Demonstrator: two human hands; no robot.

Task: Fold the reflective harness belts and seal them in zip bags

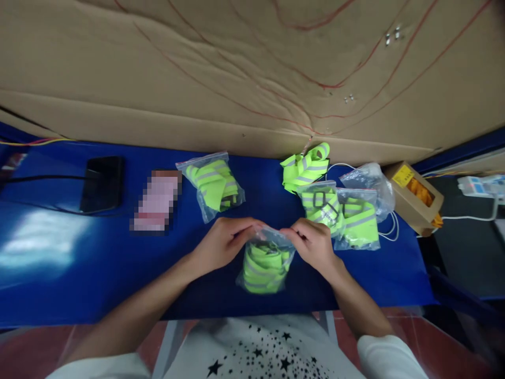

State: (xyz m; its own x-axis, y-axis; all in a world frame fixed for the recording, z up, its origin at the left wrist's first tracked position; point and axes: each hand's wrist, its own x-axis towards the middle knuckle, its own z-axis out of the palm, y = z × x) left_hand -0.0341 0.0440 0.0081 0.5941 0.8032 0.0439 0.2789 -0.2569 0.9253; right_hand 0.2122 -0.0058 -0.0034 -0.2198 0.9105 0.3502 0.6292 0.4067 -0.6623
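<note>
Near the table's front edge, a clear zip bag (265, 266) holds a folded neon-yellow reflective strap with grey stripes. My left hand (223, 242) pinches the bag's top edge at its left corner. At the right corner, my right hand (313, 242) grips the same edge between thumb and fingers. The bag's top is stretched between both hands. Beyond my left hand lies another bagged yellow strap (215, 184). Past my right hand are two more bagged straps, one with a dark buckle (322, 202) and one beside it (359, 218). An unbagged strap (305, 167) lies behind them.
A pixelated pink rectangle (155, 202) and a black device (102, 184) with a cable lie on the blue table (130, 273) at left. At right stand a crumpled clear bag (373, 181) and an open cardboard box (414, 197). A cardboard panel (197, 79) with red threads rises behind.
</note>
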